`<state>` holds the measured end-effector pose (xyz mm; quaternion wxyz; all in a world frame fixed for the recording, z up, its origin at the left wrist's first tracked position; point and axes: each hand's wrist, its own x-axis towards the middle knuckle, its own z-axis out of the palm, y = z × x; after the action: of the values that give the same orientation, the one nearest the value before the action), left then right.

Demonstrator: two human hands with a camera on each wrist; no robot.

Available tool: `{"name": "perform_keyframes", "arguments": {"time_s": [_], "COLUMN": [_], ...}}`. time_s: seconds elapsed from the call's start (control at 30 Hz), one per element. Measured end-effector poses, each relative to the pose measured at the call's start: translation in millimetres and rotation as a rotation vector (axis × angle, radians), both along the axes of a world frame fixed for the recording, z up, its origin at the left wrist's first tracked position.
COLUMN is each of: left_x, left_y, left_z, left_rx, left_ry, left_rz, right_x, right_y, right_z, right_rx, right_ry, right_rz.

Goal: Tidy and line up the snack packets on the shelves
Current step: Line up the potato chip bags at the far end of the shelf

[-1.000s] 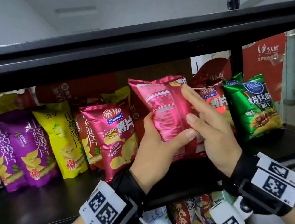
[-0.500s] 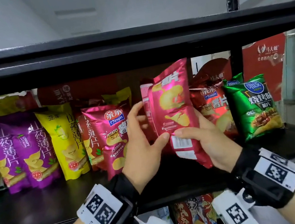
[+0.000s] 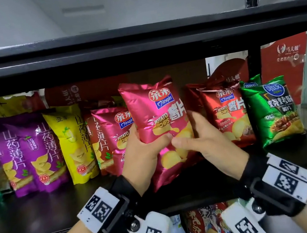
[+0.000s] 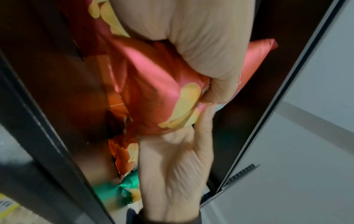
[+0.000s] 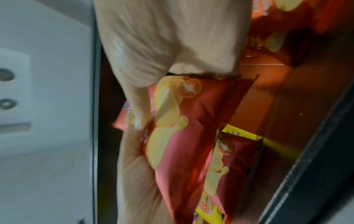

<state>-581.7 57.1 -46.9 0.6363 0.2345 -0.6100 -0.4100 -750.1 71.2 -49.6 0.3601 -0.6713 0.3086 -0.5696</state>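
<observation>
The left hand [image 3: 145, 154] gripped the lower left side of a magenta chip packet [image 3: 160, 123], thumb pressed across the front and the other fingers curled behind its edge. The right hand [image 3: 204, 140] gripped the lower right side in the same way, its thumb lying across the front so that the two thumb tips nearly met at the middle of the bag. Held between them, the packet stood upright with its long axis vertical, leaning slightly to the right at the top, printed front turned toward the camera and the brand logo at the top end. Its crimped bottom edge hung just above the front part of the black shelf [image 3: 42, 214], in the gap of the row. Just to its left stood a second magenta packet [image 3: 117, 139], partly covered by the held one, then a yellow packet [image 3: 71, 143] and two purple packets [image 3: 25, 153], all upright and facing forward. To the right stood a red packet [image 3: 228, 115], and beside that a green packet [image 3: 274, 111] at the end of the row. In the left wrist view the left palm [image 4: 172, 166] wrapped the bag's edge, and in the right wrist view the right fingers [image 5: 138, 115] pinched the foil.
</observation>
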Motion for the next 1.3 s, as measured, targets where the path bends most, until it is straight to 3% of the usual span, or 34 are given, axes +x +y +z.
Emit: {"name": "perform_keyframes", "arguments": {"time_s": [0.13,0.23,0.3,0.4,0.5,0.67,0.8,1.03,1.2,1.3], "left_x": [6,24,40,61,67,67,67,64,40,21], "left_y": [0,0,-4,-17,-30,-47,-53,-53,-54,-57], "left_z": [-1,3,8,16,15,-4,-16,-24,-23,-19], "left_rx": [-0.017,-0.170,-0.273,-0.238,-0.087,0.014,0.063,0.131,0.109,0.154], "left_ry": [-0.175,-0.326,-0.289,-0.216,-0.246,-0.376,-0.356,-0.522,-0.600,-0.597], "left_rz": [0.019,0.382,0.624,0.746,0.724,0.683,0.566,0.467,0.405,0.321], "right_x": [-5,-15,-24,-31,-30,-17,-8,3,-6,-18], "right_y": [-20,-33,-43,-60,-80,-119,-141,-157,-138,-124], "right_z": [-3,1,6,11,12,10,10,9,8,13], "right_rx": [0.123,0.093,0.088,0.146,0.209,0.371,0.455,0.374,0.385,0.393], "right_ry": [-0.010,-0.067,-0.099,-0.104,-0.026,0.129,0.183,0.171,0.096,0.203], "right_rz": [0.100,-0.060,-0.226,-0.358,-0.426,-0.473,-0.482,-0.371,-0.274,-0.369]}}
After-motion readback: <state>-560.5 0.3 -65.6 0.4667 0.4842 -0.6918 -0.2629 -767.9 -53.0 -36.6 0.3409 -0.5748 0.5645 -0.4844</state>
